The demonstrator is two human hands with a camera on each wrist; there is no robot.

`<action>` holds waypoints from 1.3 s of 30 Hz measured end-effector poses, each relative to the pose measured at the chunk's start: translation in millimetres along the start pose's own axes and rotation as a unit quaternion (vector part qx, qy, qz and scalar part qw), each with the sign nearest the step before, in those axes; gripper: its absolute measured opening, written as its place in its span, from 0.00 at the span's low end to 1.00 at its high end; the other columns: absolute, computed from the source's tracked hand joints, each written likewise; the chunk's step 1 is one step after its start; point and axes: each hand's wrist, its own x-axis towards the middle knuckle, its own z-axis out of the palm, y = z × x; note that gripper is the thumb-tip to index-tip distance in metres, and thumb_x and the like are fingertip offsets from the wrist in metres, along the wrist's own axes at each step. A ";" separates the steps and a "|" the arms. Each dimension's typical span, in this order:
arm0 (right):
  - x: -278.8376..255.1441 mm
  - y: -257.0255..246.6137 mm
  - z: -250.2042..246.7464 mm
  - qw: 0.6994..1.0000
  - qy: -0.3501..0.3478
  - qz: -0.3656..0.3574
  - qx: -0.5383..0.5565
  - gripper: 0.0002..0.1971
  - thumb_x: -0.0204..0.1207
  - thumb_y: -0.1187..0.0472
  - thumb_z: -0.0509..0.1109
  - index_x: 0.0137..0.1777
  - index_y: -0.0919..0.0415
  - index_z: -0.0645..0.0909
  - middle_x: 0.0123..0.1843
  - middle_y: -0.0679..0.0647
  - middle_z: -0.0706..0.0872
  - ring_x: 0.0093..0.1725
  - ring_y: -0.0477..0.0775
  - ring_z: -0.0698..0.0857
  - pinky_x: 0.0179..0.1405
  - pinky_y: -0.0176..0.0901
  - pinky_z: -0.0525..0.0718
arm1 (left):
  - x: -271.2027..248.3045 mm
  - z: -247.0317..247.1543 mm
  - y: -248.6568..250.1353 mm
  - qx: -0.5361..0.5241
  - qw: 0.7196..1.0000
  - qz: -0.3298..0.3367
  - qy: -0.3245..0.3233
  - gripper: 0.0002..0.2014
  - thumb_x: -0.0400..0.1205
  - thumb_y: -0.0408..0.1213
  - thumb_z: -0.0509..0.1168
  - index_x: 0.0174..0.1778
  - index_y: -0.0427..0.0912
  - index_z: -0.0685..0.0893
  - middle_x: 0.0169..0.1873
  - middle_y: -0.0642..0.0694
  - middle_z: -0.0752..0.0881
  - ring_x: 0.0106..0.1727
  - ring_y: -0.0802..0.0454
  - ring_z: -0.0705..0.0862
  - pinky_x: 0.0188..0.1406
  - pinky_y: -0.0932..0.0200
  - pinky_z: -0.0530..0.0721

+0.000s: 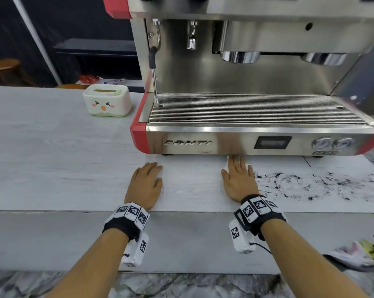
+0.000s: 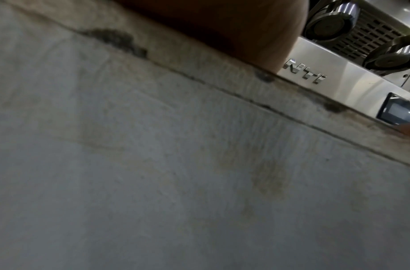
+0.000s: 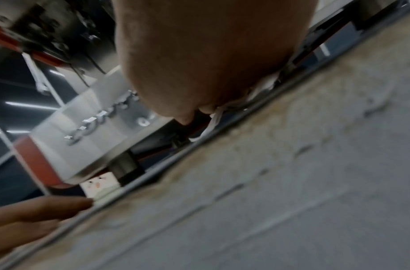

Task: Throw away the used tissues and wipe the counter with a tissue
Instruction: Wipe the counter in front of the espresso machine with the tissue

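Pressing tissue flat under right hand, counter.

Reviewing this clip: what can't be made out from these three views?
- Tissue: mostly hidden under the flat right hand in the head view; only blurred white folds in the right wrist view.
- Left hand: lies flat on the counter; whether anything is beneath it is hidden.
- Bin contents: cut off by the head view's right edge and blurred.
- Tissue box slot: too small to tell what is left.
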 end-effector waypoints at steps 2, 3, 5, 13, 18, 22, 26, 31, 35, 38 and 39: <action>-11.0 -8.3 -2.6 0.999 0.009 -0.044 0.013 0.31 0.86 0.48 0.41 0.85 0.59 0.40 0.87 0.57 0.44 0.86 0.57 0.40 0.84 0.55 0.38 | -1.5 2.7 8.9 -0.012 1.000 -0.001 0.015 0.21 0.81 0.39 0.56 0.72 0.44 0.74 0.75 0.44 0.73 0.77 0.46 0.68 0.79 0.52 0.60; -19.2 -14.8 -2.4 0.997 0.007 -0.072 0.023 0.31 0.86 0.48 0.40 0.85 0.59 0.39 0.87 0.56 0.42 0.85 0.56 0.38 0.83 0.53 0.37 | -2.6 5.0 15.9 -0.023 1.000 0.001 0.021 0.21 0.82 0.37 0.58 0.72 0.43 0.74 0.75 0.44 0.73 0.77 0.46 0.68 0.79 0.52 0.60; -37.1 -27.9 3.3 0.992 -0.008 -0.124 0.032 0.31 0.85 0.46 0.36 0.85 0.58 0.38 0.86 0.53 0.38 0.85 0.55 0.36 0.82 0.51 0.35 | -4.2 11.7 32.8 -0.038 0.999 0.010 0.026 0.22 0.82 0.36 0.60 0.73 0.43 0.73 0.75 0.43 0.72 0.77 0.46 0.67 0.80 0.51 0.60; -54.6 -19.2 30.1 0.985 0.011 -0.175 -0.009 0.39 0.75 0.42 0.27 0.85 0.58 0.44 0.87 0.52 0.45 0.86 0.55 0.41 0.83 0.55 0.35 | -2.3 42.1 79.1 -0.024 0.999 0.025 -0.013 0.26 0.82 0.46 0.53 0.76 0.43 0.70 0.78 0.44 0.69 0.79 0.48 0.63 0.81 0.49 0.59; -51.9 6.9 20.9 0.982 0.002 -0.184 -0.033 0.40 0.73 0.42 0.25 0.85 0.58 0.42 0.87 0.52 0.43 0.86 0.55 0.41 0.82 0.54 0.36 | -4.8 42.5 80.4 -0.014 1.000 0.012 -0.015 0.28 0.81 0.49 0.49 0.77 0.43 0.69 0.79 0.46 0.67 0.80 0.49 0.62 0.82 0.50 0.56; -48.6 32.3 15.0 0.984 0.002 -0.172 -0.049 0.40 0.73 0.42 0.24 0.85 0.58 0.43 0.87 0.52 0.44 0.86 0.54 0.42 0.82 0.54 0.37 | -5.6 42.9 80.7 -0.010 1.000 0.004 -0.017 0.28 0.81 0.49 0.50 0.77 0.45 0.68 0.79 0.47 0.66 0.81 0.50 0.61 0.82 0.54 0.53; -43.9 55.1 6.0 0.988 -0.005 -0.148 -0.040 0.40 0.73 0.41 0.24 0.85 0.57 0.43 0.87 0.51 0.43 0.86 0.54 0.42 0.82 0.53 0.37 | -5.4 42.5 80.9 -0.008 1.000 0.003 -0.018 0.28 0.81 0.50 0.49 0.77 0.46 0.68 0.79 0.48 0.67 0.81 0.51 0.61 0.81 0.57 0.53; -35.6 69.3 -2.3 0.993 -0.018 -0.115 -0.034 0.30 0.86 0.47 0.40 0.85 0.58 0.42 0.87 0.52 0.42 0.86 0.54 0.41 0.83 0.54 0.38 | -5.4 41.6 81.8 -0.007 1.000 0.001 -0.019 0.29 0.80 0.51 0.49 0.77 0.45 0.68 0.79 0.48 0.67 0.81 0.50 0.61 0.81 0.55 0.55; -34.2 70.6 -11.4 0.997 -0.024 -0.075 -0.014 0.30 0.86 0.48 0.42 0.85 0.59 0.41 0.87 0.53 0.42 0.85 0.57 0.39 0.84 0.56 0.39 | -5.7 42.9 81.8 -0.005 1.000 0.000 -0.013 0.28 0.80 0.50 0.49 0.77 0.45 0.69 0.78 0.47 0.68 0.80 0.49 0.62 0.81 0.54 0.56; -47.1 53.7 -11.5 0.993 0.007 -0.116 -0.001 0.32 0.83 0.45 0.37 0.85 0.58 0.41 0.87 0.53 0.41 0.85 0.56 0.36 0.84 0.57 0.37 | -4.7 43.9 82.1 -0.004 1.000 0.001 -0.010 0.28 0.80 0.50 0.50 0.76 0.45 0.70 0.78 0.47 0.69 0.80 0.48 0.63 0.81 0.53 0.57; -53.3 44.1 -9.2 0.991 0.008 -0.137 0.004 0.33 0.82 0.45 0.34 0.85 0.58 0.41 0.87 0.52 0.40 0.85 0.56 0.36 0.84 0.57 0.37 | -4.7 43.6 82.4 -0.004 1.000 0.002 -0.007 0.28 0.80 0.50 0.50 0.76 0.44 0.70 0.78 0.46 0.69 0.80 0.48 0.63 0.81 0.54 0.57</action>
